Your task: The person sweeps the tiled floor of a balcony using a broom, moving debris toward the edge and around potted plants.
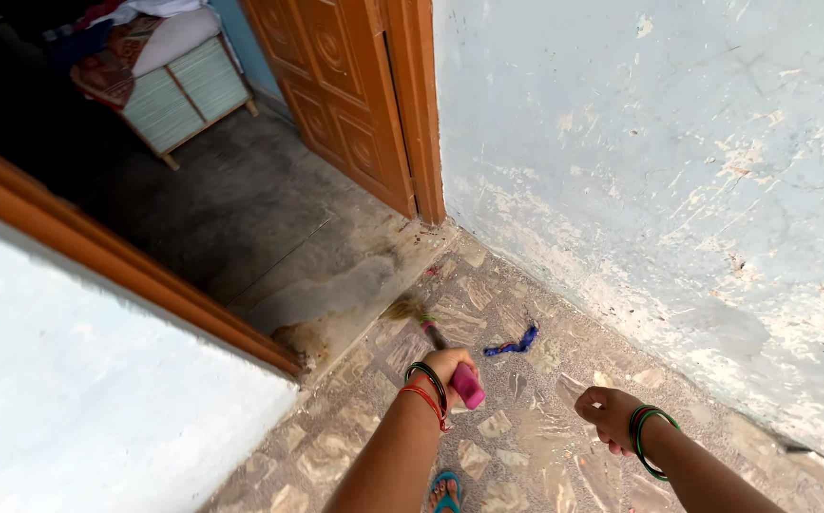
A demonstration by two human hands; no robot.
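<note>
- Peeling pale-blue wall [678, 171] from twelve to four o'clock, hemming a stone-chip floor [517, 446]; open run only toward the doorway at eleven.
- Carved wooden door [345, 104] swung inward at twelve, threshold clear.
- Left hand [448, 369] closed round a pink-handled broom [431, 337], bristles angled low toward eleven, apparently for sweeping.
- Right hand [607, 413] at four o'clock, loosely curled, holding nothing.
- Blue scrap [515, 344] at one o'clock, just beyond the broom.
</note>
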